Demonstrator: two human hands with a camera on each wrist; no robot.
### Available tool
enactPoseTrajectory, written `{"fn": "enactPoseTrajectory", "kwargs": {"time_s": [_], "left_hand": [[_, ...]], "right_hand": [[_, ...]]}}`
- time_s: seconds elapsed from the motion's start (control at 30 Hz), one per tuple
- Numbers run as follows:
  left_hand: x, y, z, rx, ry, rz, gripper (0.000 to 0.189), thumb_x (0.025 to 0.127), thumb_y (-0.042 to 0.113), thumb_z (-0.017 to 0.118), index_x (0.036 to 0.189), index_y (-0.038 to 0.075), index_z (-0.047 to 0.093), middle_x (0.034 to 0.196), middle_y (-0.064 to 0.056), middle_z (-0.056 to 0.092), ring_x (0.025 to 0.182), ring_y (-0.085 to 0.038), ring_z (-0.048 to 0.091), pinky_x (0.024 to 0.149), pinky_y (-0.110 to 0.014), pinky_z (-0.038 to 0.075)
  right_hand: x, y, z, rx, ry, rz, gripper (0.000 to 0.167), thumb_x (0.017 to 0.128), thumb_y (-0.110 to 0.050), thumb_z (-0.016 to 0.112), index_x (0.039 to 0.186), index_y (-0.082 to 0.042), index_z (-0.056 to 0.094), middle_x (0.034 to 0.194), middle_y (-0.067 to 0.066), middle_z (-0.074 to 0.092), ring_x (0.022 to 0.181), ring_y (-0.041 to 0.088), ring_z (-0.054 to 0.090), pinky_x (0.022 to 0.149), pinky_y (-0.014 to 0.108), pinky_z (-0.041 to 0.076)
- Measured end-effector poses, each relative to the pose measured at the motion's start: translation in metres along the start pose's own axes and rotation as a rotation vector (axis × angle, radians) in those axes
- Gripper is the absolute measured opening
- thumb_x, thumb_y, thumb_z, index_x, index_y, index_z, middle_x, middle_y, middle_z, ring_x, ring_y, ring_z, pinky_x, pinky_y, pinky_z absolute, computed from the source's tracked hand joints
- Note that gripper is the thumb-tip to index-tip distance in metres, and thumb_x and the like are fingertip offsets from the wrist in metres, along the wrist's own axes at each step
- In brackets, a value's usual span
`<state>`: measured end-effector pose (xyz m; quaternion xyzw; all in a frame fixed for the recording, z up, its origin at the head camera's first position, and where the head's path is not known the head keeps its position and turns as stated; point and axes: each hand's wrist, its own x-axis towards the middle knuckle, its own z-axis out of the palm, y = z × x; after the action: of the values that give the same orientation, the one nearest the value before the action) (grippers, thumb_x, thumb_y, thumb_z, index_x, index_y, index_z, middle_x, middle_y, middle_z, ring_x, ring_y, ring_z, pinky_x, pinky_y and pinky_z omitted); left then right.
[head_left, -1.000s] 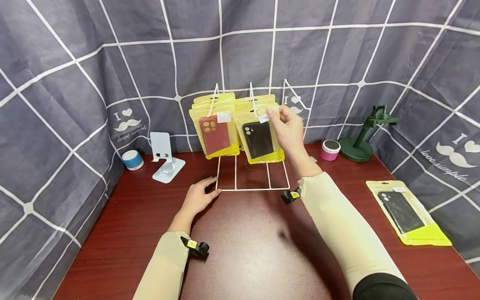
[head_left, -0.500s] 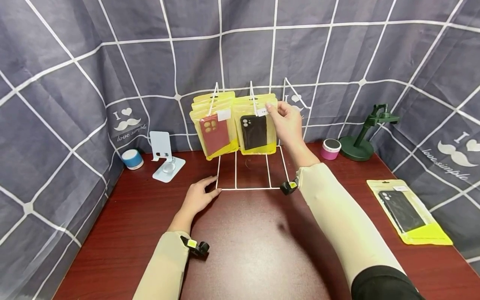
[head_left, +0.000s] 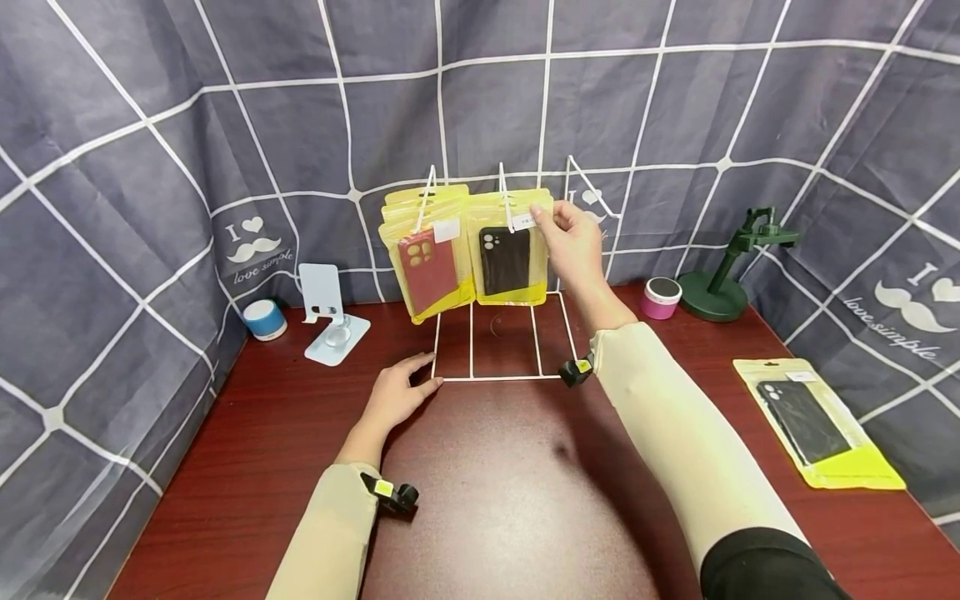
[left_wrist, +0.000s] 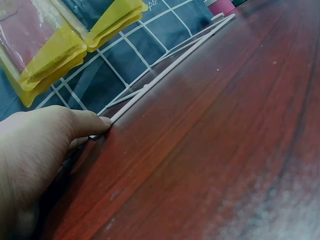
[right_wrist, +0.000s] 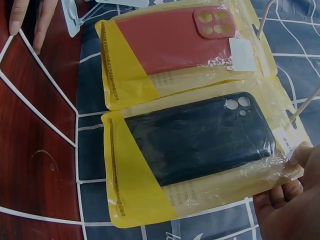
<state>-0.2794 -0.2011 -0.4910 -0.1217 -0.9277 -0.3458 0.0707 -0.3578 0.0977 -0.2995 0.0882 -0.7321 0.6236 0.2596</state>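
Observation:
My right hand (head_left: 576, 243) pinches the upper right corner, by the white label, of a clear-and-yellow pouch with a black phone case (head_left: 506, 260) in it. The middle hook (right_wrist: 306, 103) of a white wire display rack (head_left: 510, 378) passes at the pouch's hanging slot. Beside it, a pouch with a red phone case (head_left: 429, 268) hangs on the left hook, with more yellow pouches behind. My left hand (head_left: 395, 395) rests on the table at the rack's front left corner, thumb (left_wrist: 95, 123) touching the wire and fingers fairly straight.
The rack's right hook (head_left: 594, 190) holds no pouch. Another pouch with a black case (head_left: 806, 421) lies at the table's right. A white phone stand (head_left: 330, 317) and a blue round speaker (head_left: 265, 319) stand left; a pink speaker (head_left: 660, 298) and a green stand (head_left: 716, 279) stand right.
My right hand has pushed the black-case pouch back along the middle hook, and the pouch now hangs straighter and farther from me. My left hand has stayed at the rack's corner.

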Motion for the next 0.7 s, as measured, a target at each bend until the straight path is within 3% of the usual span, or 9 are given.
{"fn": "enactPoseTrajectory", "kwargs": {"time_s": [0.4,0.7], "left_hand": [[0.000,-0.001,0.000,0.006,-0.003,-0.004,0.054,0.090,0.036,0.075,0.138,0.015,0.064,0.141,-0.007,0.060,0.134,-0.027,0.052,0.111,-0.047,0.040],[0.000,0.000,0.001,0.018,0.001,0.010,0.053,0.090,0.036,0.075,0.138,0.015,0.064,0.140,-0.007,0.061,0.133,-0.027,0.053,0.111,-0.047,0.041]], "right_hand": [[-0.003,0.000,-0.002,-0.006,-0.009,-0.010,0.027,0.095,-0.032,0.071,0.093,-0.005,0.072,0.070,0.011,0.065,0.052,0.006,0.044,0.047,0.023,0.033],[-0.006,0.002,-0.010,-0.015,0.013,0.026,0.031,0.094,-0.033,0.073,0.100,-0.003,0.073,0.082,0.008,0.071,0.067,0.006,0.055,0.060,0.021,0.042]]}}
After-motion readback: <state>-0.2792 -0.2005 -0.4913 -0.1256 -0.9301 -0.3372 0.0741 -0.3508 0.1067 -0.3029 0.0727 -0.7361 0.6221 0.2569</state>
